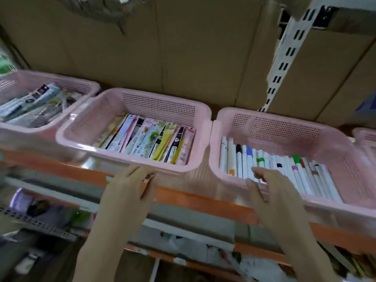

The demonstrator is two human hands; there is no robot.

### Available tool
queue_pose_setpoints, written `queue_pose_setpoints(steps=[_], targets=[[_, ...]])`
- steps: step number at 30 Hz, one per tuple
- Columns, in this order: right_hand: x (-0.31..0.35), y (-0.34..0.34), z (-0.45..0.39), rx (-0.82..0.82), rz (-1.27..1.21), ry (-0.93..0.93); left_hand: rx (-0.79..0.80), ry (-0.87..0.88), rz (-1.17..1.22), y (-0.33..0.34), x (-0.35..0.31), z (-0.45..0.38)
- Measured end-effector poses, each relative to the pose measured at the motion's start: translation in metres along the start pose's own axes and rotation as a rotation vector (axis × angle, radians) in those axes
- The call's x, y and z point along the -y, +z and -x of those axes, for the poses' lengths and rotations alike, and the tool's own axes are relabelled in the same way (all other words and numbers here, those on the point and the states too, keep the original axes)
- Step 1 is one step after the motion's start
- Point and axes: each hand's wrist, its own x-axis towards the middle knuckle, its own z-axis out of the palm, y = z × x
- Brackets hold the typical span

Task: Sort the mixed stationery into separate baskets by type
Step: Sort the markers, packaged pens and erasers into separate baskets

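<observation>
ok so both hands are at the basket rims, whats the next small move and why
Probably curl the left hand onto the front rim of the middle basket and nudge it straight. It sits skewed, its left corner over the left basket, while its packaged pens and the markers under the right hand already look sorted. Neither hand has a grip yet.

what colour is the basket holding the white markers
Pale pink, with perforated walls; the basket shows clearly in the head view, on the right.
</observation>
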Motion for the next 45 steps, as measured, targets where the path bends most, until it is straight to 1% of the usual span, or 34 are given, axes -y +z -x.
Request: queue_pose_setpoints(steps=[4, 7, 13, 15, 19, 22, 26, 29, 31, 33, 36, 38, 40, 43, 45], targets=[[0.031, 0.025, -0.018, -0.002, -0.018, -0.018, 0.058, -0.025, 0.038, -0.004, 0.032, -0.015], [0.059, 0.047, -0.040, 0.004, -0.089, -0.035, 0.034, -0.006, 0.034, -0.009, 0.056, -0.031], [0.138, 0.081, -0.094, -0.058, -0.164, -0.159, 0.021, -0.032, -0.034, -0.048, 0.110, -0.077], [0.162, 0.094, -0.106, -0.019, -0.184, -0.176, 0.017, -0.043, -0.060, -0.059, 0.128, -0.089], [0.205, 0.125, -0.121, 0.083, -0.162, -0.237, 0.020, -0.130, -0.067, -0.076, 0.172, -0.096], [0.239, 0.147, -0.128, 0.167, -0.160, -0.257, 0.024, -0.147, -0.069, -0.089, 0.209, -0.102], [0.288, 0.177, -0.138, 0.189, -0.137, -0.242, 0.014, -0.165, -0.046, -0.105, 0.265, -0.122], [0.328, 0.202, -0.143, 0.142, -0.144, -0.229, 0.020, -0.106, -0.065, -0.118, 0.310, -0.142], [0.359, 0.217, -0.145, 0.101, -0.148, -0.182, 0.055, -0.065, -0.048, -0.131, 0.341, -0.155], [0.389, 0.232, -0.145, 0.096, -0.155, -0.128, 0.086, -0.040, -0.022, -0.146, 0.373, -0.164], [0.432, 0.254, -0.147, 0.104, -0.116, -0.073, 0.135, -0.053, 0.007, -0.166, 0.419, -0.173], [0.454, 0.269, -0.157, 0.139, -0.041, -0.026, 0.169, -0.093, -0.011, -0.175, 0.443, -0.181], [0.469, 0.285, -0.177, 0.223, 0.034, 0.003, 0.205, -0.097, -0.042, -0.180, 0.461, -0.189], [0.476, 0.305, -0.214, 0.360, 0.207, -0.033, 0.256, -0.075, -0.014, -0.183, 0.475, -0.197], [0.474, 0.316, -0.236, 0.480, 0.317, -0.051, 0.277, -0.059, -0.001, -0.183, 0.481, -0.201]])
